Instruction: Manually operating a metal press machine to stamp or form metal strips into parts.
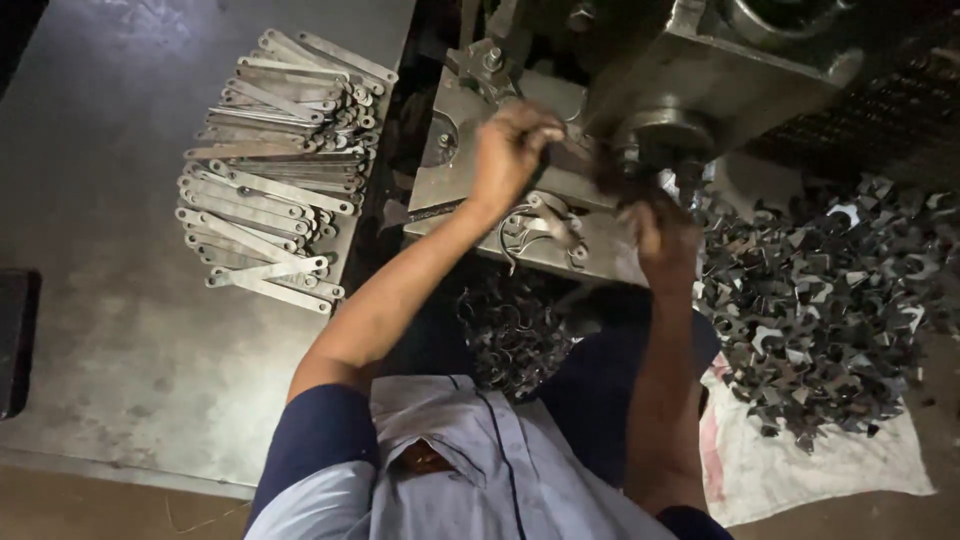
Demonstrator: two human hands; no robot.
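While I watch from the head camera, both hands work at the bed of a heavy press [700,70]. My left hand [512,150] is raised over the grey steel die plate [455,180], its fingers curled together on something dark that I cannot make out. My right hand [662,235] sits lower and nearer the round ram [655,135], fingers bunched just below it; blur hides whether it grips anything. The two hands stand apart, the ram between and above them.

The flat metal strips [275,165] lie well off to the left on the steel desk [110,300], so the left hand is the nearer one. Their long axes run mostly left to right, a few slanting. They are stacked too thickly to count, several dozen at a guess. To the right, a heap of small hooked stamped pieces [830,300], far too many to count, rests on one white cloth [800,465]. More pieces [510,335] pile below the plate.
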